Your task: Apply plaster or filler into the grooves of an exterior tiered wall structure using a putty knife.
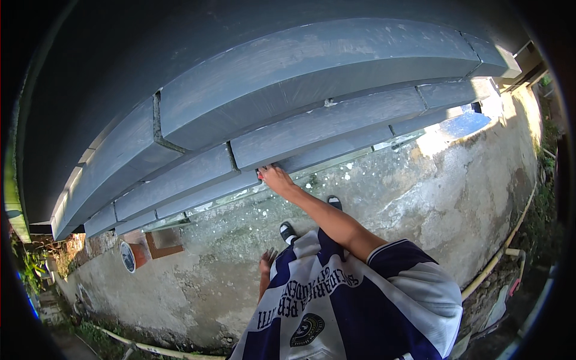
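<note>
My right hand [276, 179] reaches forward to the underside of a long grey stepped ledge [330, 123], close to a dark vertical joint. Its fingers are closed round a small red object [260, 175], mostly covered by the hand, so I cannot make out its kind. At the lowest grey tier [336, 151] the fingertips sit right under the overhang. My left hand [267, 261] hangs low beside my body, its fingers apart and holding nothing.
An orange bucket [139, 252] with a pale rim stands at the left by a brown cardboard piece [164, 245]. My sandalled feet [288, 231] are on stained concrete [384, 210] below the ledge. A blue patch [468, 124] lies far right. A pale pipe [501, 258] borders the right side.
</note>
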Tool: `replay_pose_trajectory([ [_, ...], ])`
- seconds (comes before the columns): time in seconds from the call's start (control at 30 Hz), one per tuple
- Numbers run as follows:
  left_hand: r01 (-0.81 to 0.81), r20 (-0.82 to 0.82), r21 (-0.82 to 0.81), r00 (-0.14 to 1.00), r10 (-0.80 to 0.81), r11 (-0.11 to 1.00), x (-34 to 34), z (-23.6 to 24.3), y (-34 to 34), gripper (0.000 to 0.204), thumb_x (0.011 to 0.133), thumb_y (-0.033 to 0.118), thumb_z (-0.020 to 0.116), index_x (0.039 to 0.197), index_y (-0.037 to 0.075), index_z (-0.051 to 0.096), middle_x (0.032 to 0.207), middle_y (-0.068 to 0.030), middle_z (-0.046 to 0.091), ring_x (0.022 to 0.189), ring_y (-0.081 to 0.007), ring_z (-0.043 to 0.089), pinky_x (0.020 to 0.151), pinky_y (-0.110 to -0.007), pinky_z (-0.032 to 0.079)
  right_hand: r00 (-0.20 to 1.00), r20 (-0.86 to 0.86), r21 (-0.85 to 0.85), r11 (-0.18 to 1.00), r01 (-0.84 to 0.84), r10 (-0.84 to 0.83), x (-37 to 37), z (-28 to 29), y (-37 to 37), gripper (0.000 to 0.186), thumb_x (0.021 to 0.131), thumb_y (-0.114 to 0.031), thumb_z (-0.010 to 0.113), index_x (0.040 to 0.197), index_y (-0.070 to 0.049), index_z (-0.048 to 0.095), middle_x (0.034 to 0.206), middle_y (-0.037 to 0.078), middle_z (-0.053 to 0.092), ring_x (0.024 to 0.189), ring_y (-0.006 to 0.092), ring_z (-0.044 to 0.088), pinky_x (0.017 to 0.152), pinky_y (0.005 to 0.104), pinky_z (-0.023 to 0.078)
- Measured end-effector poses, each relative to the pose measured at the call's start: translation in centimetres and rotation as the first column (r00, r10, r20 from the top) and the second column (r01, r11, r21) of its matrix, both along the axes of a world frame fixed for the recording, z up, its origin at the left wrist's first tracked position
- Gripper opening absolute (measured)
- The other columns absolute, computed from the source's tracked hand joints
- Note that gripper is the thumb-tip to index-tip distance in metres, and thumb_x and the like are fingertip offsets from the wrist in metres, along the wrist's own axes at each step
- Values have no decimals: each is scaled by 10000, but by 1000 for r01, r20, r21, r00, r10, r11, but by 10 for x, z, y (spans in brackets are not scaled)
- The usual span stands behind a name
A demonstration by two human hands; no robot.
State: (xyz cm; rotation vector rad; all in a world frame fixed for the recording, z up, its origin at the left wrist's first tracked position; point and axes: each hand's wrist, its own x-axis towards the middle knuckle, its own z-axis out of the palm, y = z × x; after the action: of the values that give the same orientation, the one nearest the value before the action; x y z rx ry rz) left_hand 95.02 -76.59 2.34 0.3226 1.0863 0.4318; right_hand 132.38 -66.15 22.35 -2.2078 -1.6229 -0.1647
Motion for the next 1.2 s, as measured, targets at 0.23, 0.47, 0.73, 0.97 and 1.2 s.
replay_pose_trajectory([
  [0.23,99,-236,101,969,-72,990,2,30,11,475,895,269,411,1305,39,344,1265,-150,498,1070,-334,550,902,-411,427,266,-964,141,837,528,-5,103,-9,-62,126,769,-50,606,728,69,606,665,123,652,564,190,652,530,286,506],
  [0.47,9,-286,58,958,8,998,-10,46,4,483,902,267,422,1318,43,324,1291,-142,472,1092,-327,535,916,-406,424,620,-625,31,779,627,-474,277,19,-207,141,747,-61,611,789,73,609,732,194,656,610,274,656,594,326,523],
  [0.73,-135,-39,51,990,137,990,13,2,-6,464,919,230,380,1266,-72,320,1257,-281,434,1055,-431,523,903,-470,459,915,205,-263,881,393,-347,273,-23,-190,290,830,-126,467,1086,-37,572,1135,197,556,1024,334,553,857,389,470],
  [0.97,69,-129,118,990,-53,991,64,-18,-1,417,902,224,473,1221,-31,388,1192,-235,519,1002,-407,564,787,-474,507,878,-465,64,984,164,-116,133,20,-103,233,798,-185,619,836,44,605,747,168,640,705,274,650,627,363,504],
  [1.2,168,-346,126,931,-116,978,122,66,-4,445,931,290,404,1292,33,369,1244,-133,519,1048,-303,571,819,-404,482,347,-933,161,745,648,-99,229,6,-198,188,780,-142,671,740,39,639,641,78,652,580,149,654,526,255,476],
])
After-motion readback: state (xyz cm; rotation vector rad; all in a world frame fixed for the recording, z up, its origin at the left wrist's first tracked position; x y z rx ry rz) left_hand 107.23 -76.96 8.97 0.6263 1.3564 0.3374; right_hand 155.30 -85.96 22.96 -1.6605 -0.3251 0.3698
